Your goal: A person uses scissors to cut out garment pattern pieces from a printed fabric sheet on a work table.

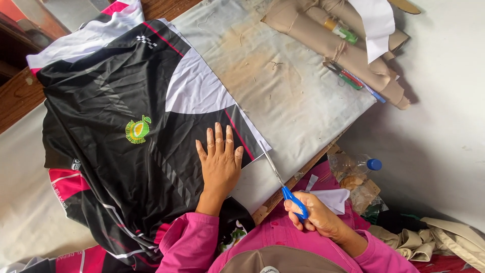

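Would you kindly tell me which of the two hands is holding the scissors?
The right hand grips the blue-handled scissors at the table edge; the left hand holds nothing and lies flat, fingers spread, on the black printed fabric.

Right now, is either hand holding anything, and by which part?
The right hand holds scissors by their blue handles. The left hand holds nothing; it lies flat on the black fabric.

The work surface is a wooden table (20, 96) covered by a pale, stained cloth (283, 76). Rolls of brown paper (323, 40) tied with string lie at its far end, with pens (353, 78) beside them. The floor (439, 131) is plain grey. A plastic bottle (356, 164) with a blue cap lies below the table edge. Light is even and diffuse.
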